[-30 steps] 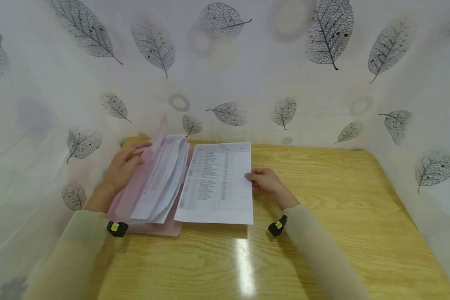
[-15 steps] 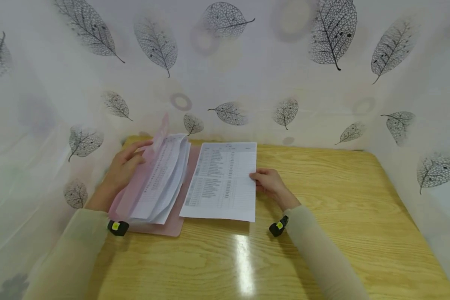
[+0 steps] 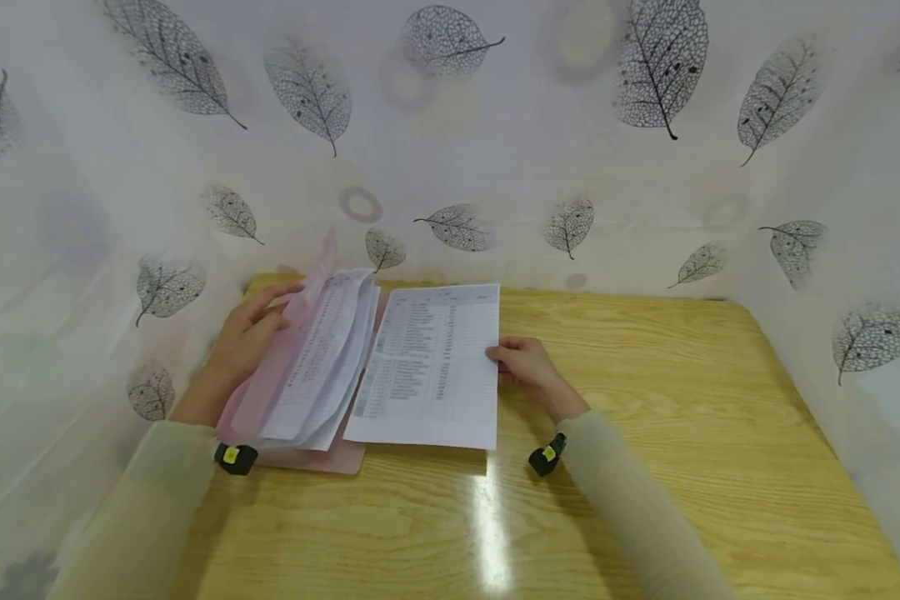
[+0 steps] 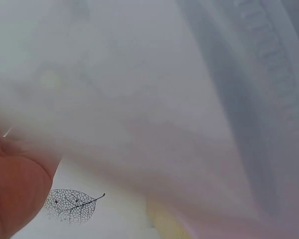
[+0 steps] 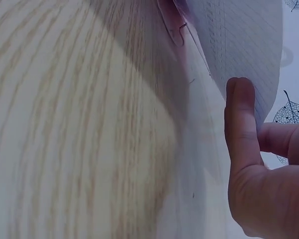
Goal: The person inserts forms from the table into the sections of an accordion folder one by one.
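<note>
In the head view a pink folder (image 3: 348,458) lies on the left of the table with its cover (image 3: 277,375) raised. Several printed pages (image 3: 322,367) stand fanned inside it. My left hand (image 3: 243,337) rests against the cover's outer face, fingers extended. The left wrist view is mostly filled by the blurred cover (image 4: 139,99). A loose printed sheet (image 3: 427,367) slants beside the pages, its left side overlapping the folder's inner right part. At its right edge my right hand (image 3: 528,367) pinches the sheet; in the right wrist view, thumb and fingers hold it from both sides (image 5: 249,45).
The wooden table (image 3: 667,433) runs on to the right and front. A pale curtain (image 3: 495,150) with leaf prints encloses the back and both sides. Each wrist carries a small black device.
Over the last half second my right hand and the sheet shift a little left, so the sheet covers more of the folder. My left hand and the cover stay put.
</note>
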`<act>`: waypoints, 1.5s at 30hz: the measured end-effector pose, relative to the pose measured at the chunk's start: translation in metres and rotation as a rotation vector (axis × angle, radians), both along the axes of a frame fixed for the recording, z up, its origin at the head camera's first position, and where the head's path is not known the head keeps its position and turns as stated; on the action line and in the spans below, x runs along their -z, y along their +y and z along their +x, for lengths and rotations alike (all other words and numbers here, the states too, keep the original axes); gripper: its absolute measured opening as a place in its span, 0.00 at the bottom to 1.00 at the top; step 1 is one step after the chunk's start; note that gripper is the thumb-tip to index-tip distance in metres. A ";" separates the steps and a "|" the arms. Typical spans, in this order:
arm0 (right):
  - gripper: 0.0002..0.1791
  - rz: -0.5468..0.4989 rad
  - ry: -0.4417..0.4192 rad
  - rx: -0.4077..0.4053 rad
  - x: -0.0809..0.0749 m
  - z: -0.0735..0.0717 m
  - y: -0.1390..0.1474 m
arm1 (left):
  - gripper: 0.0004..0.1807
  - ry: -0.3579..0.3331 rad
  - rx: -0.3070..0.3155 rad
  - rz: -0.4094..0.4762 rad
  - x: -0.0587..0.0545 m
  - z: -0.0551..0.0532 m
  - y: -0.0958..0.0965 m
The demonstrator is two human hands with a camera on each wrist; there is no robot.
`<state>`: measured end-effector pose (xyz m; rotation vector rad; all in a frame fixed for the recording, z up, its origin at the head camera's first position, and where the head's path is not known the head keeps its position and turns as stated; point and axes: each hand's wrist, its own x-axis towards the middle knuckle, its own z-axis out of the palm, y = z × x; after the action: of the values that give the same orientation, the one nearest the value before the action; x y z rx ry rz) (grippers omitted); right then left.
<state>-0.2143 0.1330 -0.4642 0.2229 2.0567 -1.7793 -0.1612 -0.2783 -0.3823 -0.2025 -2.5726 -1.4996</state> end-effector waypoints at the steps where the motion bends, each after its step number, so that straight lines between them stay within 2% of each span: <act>1: 0.22 -0.003 0.005 0.001 0.000 0.000 0.000 | 0.28 0.002 0.000 0.002 0.000 0.000 0.000; 11: 0.19 -0.012 0.129 0.007 -0.004 0.003 -0.001 | 0.28 -0.007 0.007 0.004 0.000 0.000 -0.001; 18: 0.20 -0.024 0.166 0.021 -0.007 0.004 -0.002 | 0.29 -0.019 0.007 -0.018 -0.001 -0.001 -0.003; 32: 0.20 -0.059 0.104 0.017 -0.008 0.005 0.000 | 0.29 -0.021 -0.003 -0.014 -0.003 0.001 0.000; 39: 0.20 -0.076 0.104 0.009 -0.008 0.006 -0.003 | 0.30 -0.034 0.009 0.004 -0.002 0.001 0.001; 45: 0.19 -0.075 0.090 -0.005 -0.009 0.006 -0.002 | 0.30 -0.035 -0.006 -0.008 -0.004 0.001 0.001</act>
<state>-0.2086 0.1306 -0.4552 0.1180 2.0444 -1.8917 -0.1606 -0.2770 -0.3785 -0.1709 -2.6042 -1.5038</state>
